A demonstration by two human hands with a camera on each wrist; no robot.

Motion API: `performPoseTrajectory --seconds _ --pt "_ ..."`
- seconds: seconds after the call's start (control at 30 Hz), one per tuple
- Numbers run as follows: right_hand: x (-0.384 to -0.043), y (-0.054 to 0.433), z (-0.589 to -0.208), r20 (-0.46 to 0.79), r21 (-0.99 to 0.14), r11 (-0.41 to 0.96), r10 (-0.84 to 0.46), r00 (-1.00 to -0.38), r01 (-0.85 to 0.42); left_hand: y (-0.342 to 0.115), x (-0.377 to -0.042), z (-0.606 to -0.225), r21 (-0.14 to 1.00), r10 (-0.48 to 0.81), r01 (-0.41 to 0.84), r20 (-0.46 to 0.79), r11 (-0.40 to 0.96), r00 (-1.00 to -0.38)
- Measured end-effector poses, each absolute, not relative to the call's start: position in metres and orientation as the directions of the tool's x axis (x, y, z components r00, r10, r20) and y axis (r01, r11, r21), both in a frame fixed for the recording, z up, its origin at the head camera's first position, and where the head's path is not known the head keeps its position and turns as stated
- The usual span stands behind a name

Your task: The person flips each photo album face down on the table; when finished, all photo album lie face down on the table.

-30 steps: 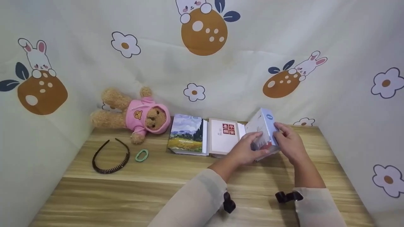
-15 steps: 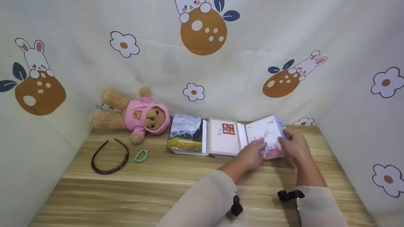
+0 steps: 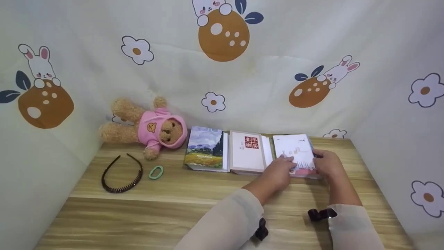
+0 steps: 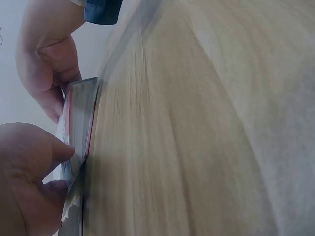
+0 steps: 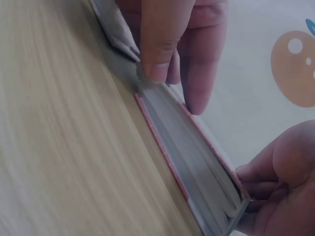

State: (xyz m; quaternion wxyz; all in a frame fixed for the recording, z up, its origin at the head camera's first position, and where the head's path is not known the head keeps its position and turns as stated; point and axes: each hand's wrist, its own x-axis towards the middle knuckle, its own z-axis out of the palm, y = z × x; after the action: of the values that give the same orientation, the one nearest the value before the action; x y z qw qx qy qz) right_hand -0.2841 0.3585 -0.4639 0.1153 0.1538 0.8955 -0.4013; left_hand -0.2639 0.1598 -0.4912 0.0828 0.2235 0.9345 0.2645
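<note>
A white photo album with small printed drawings and a pink lower band lies flat on the wooden table, rightmost in a row of three. My left hand holds its near left corner, the thumb at the page edges and fingers over the cover. At the spine side, my right hand grips the album's right edge. In the right wrist view the page block shows between two pink-edged covers, with the right hand's fingers at the spine. The left wrist view shows both hands at the album's near end.
A cream album with a red square stands directly left, then a landscape-picture album. Farther left lie a teddy bear in a pink hoodie, a brown headband and a green hair tie. A printed cloth backdrop surrounds the table.
The white album has gone from tilted up on the table to lying flat beside the cream one. Both hands have come down with it and shifted slightly right.
</note>
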Motion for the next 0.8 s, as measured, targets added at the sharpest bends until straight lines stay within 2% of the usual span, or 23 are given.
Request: performPoseTrajectory --seconds 0.13,0.23,0.37,0.43,0.6,0.7,0.8 --pt "-0.286 0.359 -0.466 -0.31 -0.69 0.629 0.192 -0.931 0.359 0.157 -0.267 -0.492 0.567 0.479 0.391 -0.008 0.725 -0.878" --pt "-0.287 0.356 -0.464 -0.274 -0.71 0.616 0.206 -0.939 0.342 0.149 -0.267 -0.491 0.667 0.466 0.386 0.065 0.637 -0.883" --pt "-0.286 0.343 -0.455 -0.162 -0.732 0.631 0.203 -0.966 0.256 0.129 -0.265 -0.488 0.809 0.371 0.339 0.163 0.48 -0.914" --pt "-0.284 0.331 -0.451 -0.095 -0.752 0.634 0.17 -0.981 0.183 0.116 -0.263 -0.485 0.849 0.308 0.31 0.186 0.428 -0.933" --pt "-0.279 0.296 -0.448 0.0 -0.852 0.523 0.026 -1.0 0.014 0.078 -0.265 -0.484 0.898 0.165 0.282 0.239 0.339 -0.957" --pt "-0.283 0.278 -0.448 0.031 -0.871 0.488 -0.049 -0.998 -0.051 0.053 -0.269 -0.483 0.907 0.074 0.289 0.28 0.306 -0.957" --pt "-0.288 0.26 -0.446 0.028 -0.878 0.473 -0.101 -0.995 -0.073 0.032 -0.273 -0.483 0.928 -0.018 0.255 0.27 0.27 -0.963"
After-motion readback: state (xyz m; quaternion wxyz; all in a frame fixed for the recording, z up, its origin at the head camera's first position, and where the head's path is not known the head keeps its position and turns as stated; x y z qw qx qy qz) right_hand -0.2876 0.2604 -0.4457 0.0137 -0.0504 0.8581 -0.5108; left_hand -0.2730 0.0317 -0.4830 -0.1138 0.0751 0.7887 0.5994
